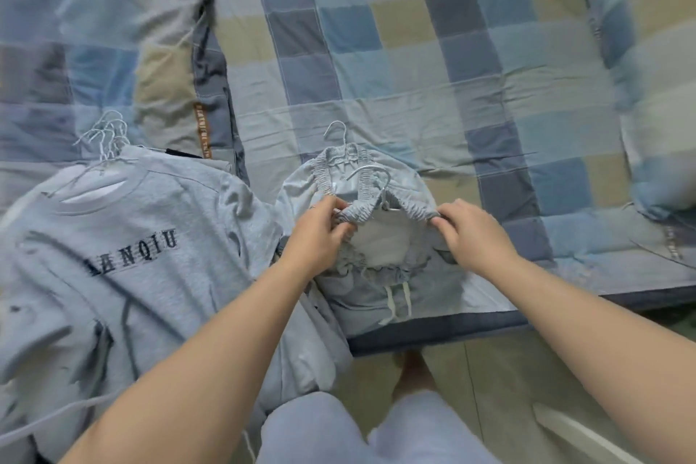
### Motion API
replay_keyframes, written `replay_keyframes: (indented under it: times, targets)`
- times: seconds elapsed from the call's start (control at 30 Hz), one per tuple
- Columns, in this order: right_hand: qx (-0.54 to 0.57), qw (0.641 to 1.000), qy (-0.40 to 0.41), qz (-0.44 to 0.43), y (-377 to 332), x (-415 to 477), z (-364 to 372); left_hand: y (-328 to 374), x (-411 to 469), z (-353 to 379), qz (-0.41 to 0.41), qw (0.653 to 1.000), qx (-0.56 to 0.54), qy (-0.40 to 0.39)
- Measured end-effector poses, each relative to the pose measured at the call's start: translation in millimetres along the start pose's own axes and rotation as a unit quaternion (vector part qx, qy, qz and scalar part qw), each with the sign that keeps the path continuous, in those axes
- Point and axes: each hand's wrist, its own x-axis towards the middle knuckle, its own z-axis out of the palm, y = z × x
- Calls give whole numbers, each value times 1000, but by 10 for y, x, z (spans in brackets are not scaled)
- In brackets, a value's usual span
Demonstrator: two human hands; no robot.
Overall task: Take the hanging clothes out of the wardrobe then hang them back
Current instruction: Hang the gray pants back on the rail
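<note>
Standing at the near edge of the bed (414, 68), tiled floor (489, 388) underfoot.

Grey garment (380, 249) lies on the bed just past that edge, directly ahead. Its white drawstring (395, 299) trails toward the person.

Left hand (320, 228) pinches the left end of the elastic waistband (406, 205), with fingers and thumb curled onto the gathered fabric. Right hand (470, 234) pinches the right end the same way. The band is stretched between them, so its long axis runs left to right, with the garment's opening below it.

A wire hanger (371, 175) sits inside the opening. Its hook rises just beyond the band and points away from the person. A second hook (337, 130) shows farther on, past another gathered band, also pointing away.

Left of the hands is a grey T-shirt (150, 237), printed lettering up and collar toward the far side. It is on top of a pile, with a bundle of hanger hooks (107, 136) at the collar end.

Far right, a checked pillow (655, 87) on the bed.
</note>
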Motion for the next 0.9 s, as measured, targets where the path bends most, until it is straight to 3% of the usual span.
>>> replay_keyframes:
  times: [0.4, 0.7, 0.9]
  targets:
    - [90, 964, 203, 143, -558, -2140, -504, 893, -1340, -461, 157, 983, 18, -90]
    - [130, 885, 374, 245, -571, -3457, -491, 1626, -1914, -174, 318, 930, 101, -154]
    - [154, 811, 464, 322, -413, -4575, -328, 2156, -2480, 473, 414, 869, 128, -238]
